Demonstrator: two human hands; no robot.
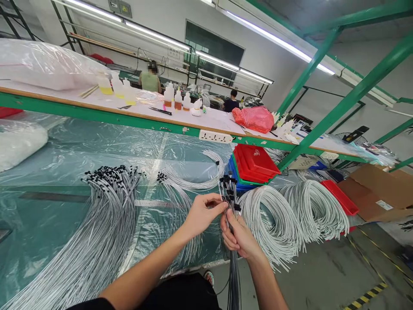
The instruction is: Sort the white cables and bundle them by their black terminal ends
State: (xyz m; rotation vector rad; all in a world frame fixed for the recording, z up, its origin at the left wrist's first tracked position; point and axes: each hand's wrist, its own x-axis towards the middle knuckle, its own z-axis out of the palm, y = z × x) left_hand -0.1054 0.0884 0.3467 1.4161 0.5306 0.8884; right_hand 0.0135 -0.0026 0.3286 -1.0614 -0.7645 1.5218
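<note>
My right hand [238,234] is wrapped round a bundle of thin grey cables [234,280] that hangs down past the table edge. Black connectors [229,185] crown the bundle above my fingers. My left hand [204,213] pinches at the upper part of the same bundle, just under the connectors; whether it has one cable or several I cannot tell. To the left lies a large pile of grey cables [109,224] with black ends. Between it and my hands a smaller group of cables [180,196] rests on the plastic-covered table [151,241].
Coiled white cables [271,215] lie right of my hands, with stacked red and blue trays [254,165] behind. A shelf [135,112] carries bottles [169,94], tweezers [160,110] and a red bag [253,119]. A ruler [155,203] lies flat. Two people sit farther back.
</note>
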